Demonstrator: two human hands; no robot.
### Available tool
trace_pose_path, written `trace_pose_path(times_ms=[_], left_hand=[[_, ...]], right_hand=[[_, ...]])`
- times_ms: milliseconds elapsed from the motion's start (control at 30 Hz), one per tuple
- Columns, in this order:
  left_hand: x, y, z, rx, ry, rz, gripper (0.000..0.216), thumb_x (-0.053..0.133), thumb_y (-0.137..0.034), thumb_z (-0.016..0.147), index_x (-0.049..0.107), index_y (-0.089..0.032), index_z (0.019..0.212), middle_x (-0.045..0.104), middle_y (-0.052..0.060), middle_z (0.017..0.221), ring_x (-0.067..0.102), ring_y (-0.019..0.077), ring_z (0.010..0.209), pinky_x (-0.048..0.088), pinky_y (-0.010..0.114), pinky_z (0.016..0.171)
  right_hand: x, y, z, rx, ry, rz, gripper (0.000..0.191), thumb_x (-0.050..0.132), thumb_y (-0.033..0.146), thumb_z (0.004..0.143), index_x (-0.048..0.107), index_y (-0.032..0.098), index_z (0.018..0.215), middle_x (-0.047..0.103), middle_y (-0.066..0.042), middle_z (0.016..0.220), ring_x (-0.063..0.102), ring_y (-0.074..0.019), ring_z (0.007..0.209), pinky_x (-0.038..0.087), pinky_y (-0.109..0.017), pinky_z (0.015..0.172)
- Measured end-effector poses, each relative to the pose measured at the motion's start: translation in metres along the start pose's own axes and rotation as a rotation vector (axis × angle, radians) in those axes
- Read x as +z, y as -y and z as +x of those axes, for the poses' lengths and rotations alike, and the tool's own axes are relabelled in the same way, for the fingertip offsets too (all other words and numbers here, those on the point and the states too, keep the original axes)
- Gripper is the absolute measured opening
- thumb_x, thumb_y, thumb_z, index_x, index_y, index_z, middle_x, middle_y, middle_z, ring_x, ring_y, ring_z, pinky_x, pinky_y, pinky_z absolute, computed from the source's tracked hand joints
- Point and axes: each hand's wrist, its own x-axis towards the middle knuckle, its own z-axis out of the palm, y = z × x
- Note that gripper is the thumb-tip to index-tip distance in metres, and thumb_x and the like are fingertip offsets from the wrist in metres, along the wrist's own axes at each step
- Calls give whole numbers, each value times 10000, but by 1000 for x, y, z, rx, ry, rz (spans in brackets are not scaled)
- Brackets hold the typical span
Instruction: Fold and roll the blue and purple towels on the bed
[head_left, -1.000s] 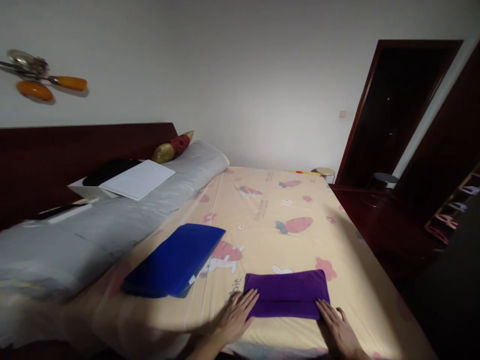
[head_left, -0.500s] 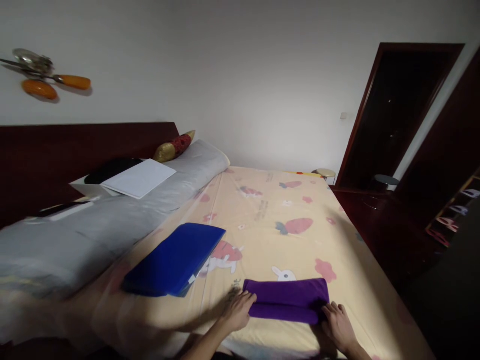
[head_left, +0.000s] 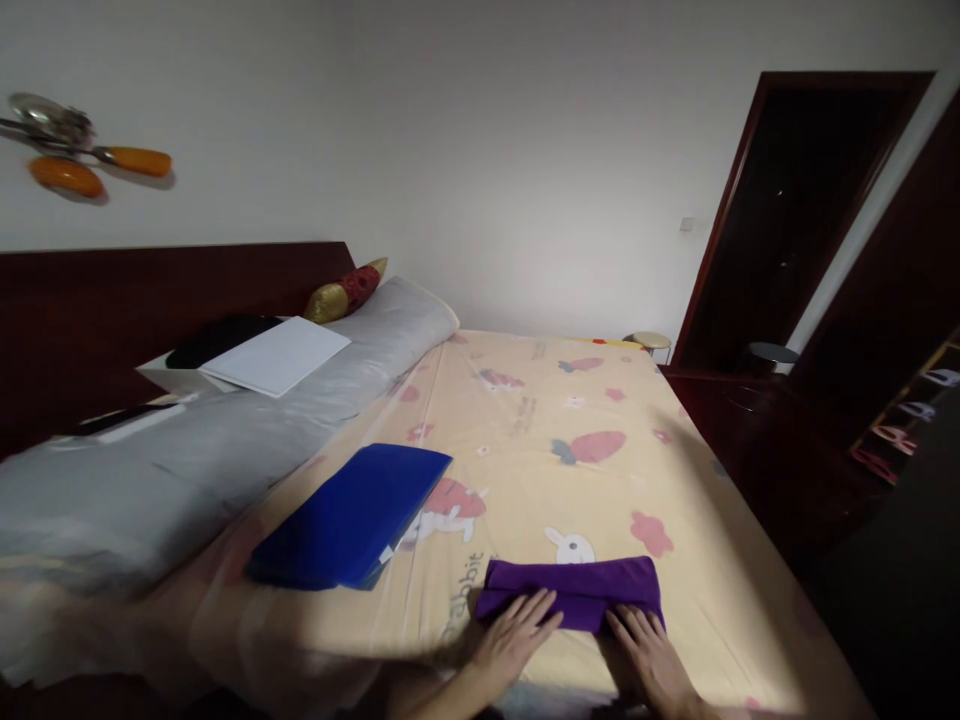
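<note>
A folded purple cloth [head_left: 574,580] lies on the bed near its front edge, long side across my view. My left hand [head_left: 517,632] rests flat on the cloth's lower left part, fingers spread. On its lower right part lies my right hand [head_left: 643,645], fingers stretched out over the fabric. Both palms face down and neither hand grips the cloth. Left of the cloth, apart from it, a blue folder [head_left: 352,515] lies flat with papers showing at its edge.
The bed has a patterned yellow sheet [head_left: 540,480]. A long grey pillow [head_left: 225,440] runs along the dark headboard [head_left: 150,290], with a white box lid [head_left: 277,355] and a red and gold cushion [head_left: 346,292] on it. Stools [head_left: 649,341] stand beyond the bed.
My hands have let go of the cloth's two ends and moved inward onto its top, fingers now spread. The near part of the cloth looks folded over and flatter.
</note>
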Motion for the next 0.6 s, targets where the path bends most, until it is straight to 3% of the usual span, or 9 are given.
trace_pose_path(times_ms=[100,200,300,433,600], left_hand=[[6,-6,-1,83,12,-18,912,351,57,695,133,-345,1484,169,-46,1572,163,177,1433,215,457,1178],[0,5,-6,5,-33,1,908,396,-1,713,61,-322,1494,151,-36,1575,168,198,1434,188,478,1180],[-11,28,-15,-83,-82,13,814,396,-71,788,85,-339,1491,189,-42,1569,207,194,1425,201,464,1175],[-18,49,-25,-140,-63,17,814,390,-56,754,145,-298,1491,242,-31,1559,210,167,1423,173,426,1182],[-15,48,-21,-262,7,29,846,398,-6,650,306,-256,1453,245,14,1564,196,216,1428,160,457,1175]], right_hand=[[-2,1,2,52,40,36,624,413,189,855,291,308,1456,544,-63,1368,527,-264,1176,405,-416,950],[-5,-9,0,94,91,81,632,379,198,872,229,325,1472,468,-52,1439,494,-250,1231,385,-423,978],[-5,-21,-5,189,114,97,594,375,286,896,232,328,1471,442,-59,1457,464,-268,1267,350,-480,1006],[-3,-30,-13,293,96,67,570,408,356,877,330,296,1438,451,-72,1450,431,-288,1290,324,-530,1012],[-8,-34,-13,316,-3,-2,508,498,348,817,490,295,1322,535,-80,1365,492,-300,1192,347,-502,967]])
